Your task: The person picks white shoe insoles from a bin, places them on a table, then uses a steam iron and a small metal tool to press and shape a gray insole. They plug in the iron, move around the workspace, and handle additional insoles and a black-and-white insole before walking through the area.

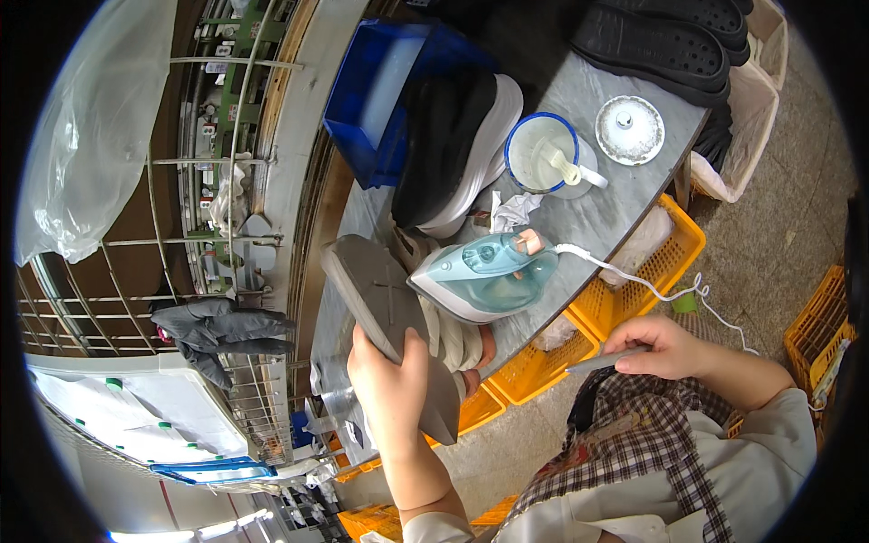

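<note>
Left hand (389, 376), centre, fingers gripping grey sole (385, 281) | right hand (665, 348), right of centre, fingers pinching slim grey tool (608, 360) | iron (489, 271) near sole: if hot, brushing could scorch it | white cord (577, 252) trails off desk (588, 217): a snag could drag iron down

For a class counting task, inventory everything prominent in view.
table: one, grey, centre
iron: one, teal-white, on table
mug: one, blue-rimmed white, beyond iron
lid: one, white, beside mug
scrap: one, white, near mug
bin: one, blue, top centre
soles: several, black and white, by bin
clogs: several, black, upper right
crates: several, yellow, around table
plastic bag: one, clear, upper left
held sole: one, grey, in left hand
slim object: one, grey, in right hand
left hand: one, bare, lower centre
right hand: one, bare, lower right
</note>
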